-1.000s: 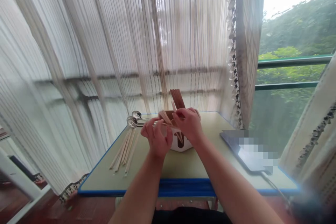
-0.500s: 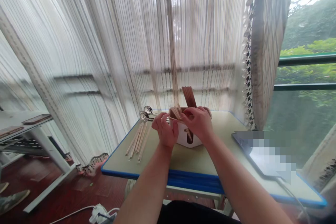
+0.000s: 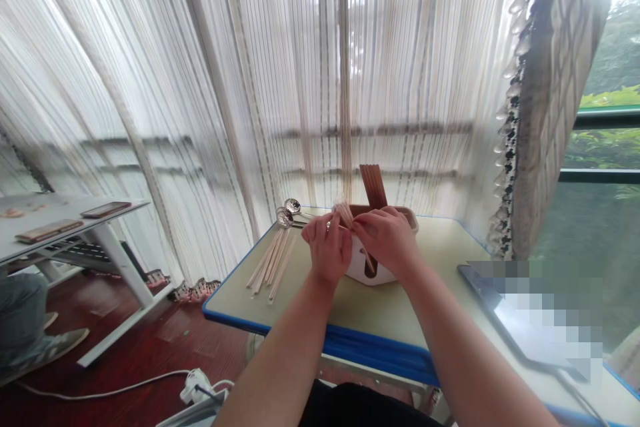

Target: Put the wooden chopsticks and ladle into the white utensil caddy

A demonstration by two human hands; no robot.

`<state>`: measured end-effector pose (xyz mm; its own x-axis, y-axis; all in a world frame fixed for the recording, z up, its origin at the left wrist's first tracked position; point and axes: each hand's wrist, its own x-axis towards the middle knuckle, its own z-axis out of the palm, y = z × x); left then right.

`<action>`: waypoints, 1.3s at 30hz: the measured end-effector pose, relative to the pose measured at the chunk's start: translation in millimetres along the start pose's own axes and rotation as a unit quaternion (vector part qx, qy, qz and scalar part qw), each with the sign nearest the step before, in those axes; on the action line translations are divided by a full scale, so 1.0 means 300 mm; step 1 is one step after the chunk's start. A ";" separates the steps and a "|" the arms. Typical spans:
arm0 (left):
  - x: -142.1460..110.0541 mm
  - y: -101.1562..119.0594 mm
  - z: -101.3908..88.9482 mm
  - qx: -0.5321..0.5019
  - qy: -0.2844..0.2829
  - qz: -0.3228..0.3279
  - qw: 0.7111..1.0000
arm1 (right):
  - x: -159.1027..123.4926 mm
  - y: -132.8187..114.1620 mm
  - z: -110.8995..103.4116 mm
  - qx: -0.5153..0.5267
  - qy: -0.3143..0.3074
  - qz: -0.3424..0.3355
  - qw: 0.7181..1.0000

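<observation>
Edges first: how is the worktop [image 3: 367,310] bounded?

Blue trim is run along the near edge, which is crossed by both forearms. Utensil holder [image 3: 390,273] is set toward the far edge. More sideways room is left on its right, where a flat device [image 3: 535,323] with a cable is laid well apart. On the left, loose pale sticks [image 3: 273,263] and metal ladles [image 3: 289,212] are laid near the left edge.

Surface and room?

Worktop is finished in pale yellow-green. Striped sheer curtain [image 3: 280,67] is hung beyond the far edge; greenery is seen through the window at far right. A second table [image 3: 107,220] is placed at left, with two brown trays on it. A co-worker's shoe [image 3: 57,352] is seen below, on red-brown floor [image 3: 165,330].

Holder vs hands?

Directly between and under them. Pale stick bundle [image 3: 344,212], tilted in the holder, is pinched by the right hand [image 3: 389,235]. Left hand [image 3: 327,247] is curled at the holder's left near side; whether anything is gripped cannot be told. Brown sticks [image 3: 373,185] are stood behind the right hand, leaning slightly.
</observation>
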<state>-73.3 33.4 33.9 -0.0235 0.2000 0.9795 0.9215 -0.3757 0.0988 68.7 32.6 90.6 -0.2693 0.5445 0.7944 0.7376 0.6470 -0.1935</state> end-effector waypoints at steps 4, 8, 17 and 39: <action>0.002 0.004 -0.001 -0.004 -0.001 -0.009 1.000 | 0.001 -0.003 0.006 0.004 0.007 0.001 1.000; 0.002 0.027 -0.011 -0.015 0.008 -0.034 0.999 | -0.005 -0.012 0.010 0.007 0.055 0.009 0.998; -0.033 -0.053 -0.182 0.150 -0.142 -0.144 0.968 | -0.083 -0.054 0.021 0.093 0.284 -0.109 0.948; -0.166 -0.166 -0.337 0.258 -0.304 -0.266 0.877 | -0.208 -0.216 0.251 0.044 -0.144 -0.248 0.957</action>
<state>-157.2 -49.4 -1.9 -0.4373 0.7279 0.5281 0.8993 0.3463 0.2673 -8.9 -3.0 10.2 -0.7407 0.2759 0.6126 0.4246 0.8989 0.1086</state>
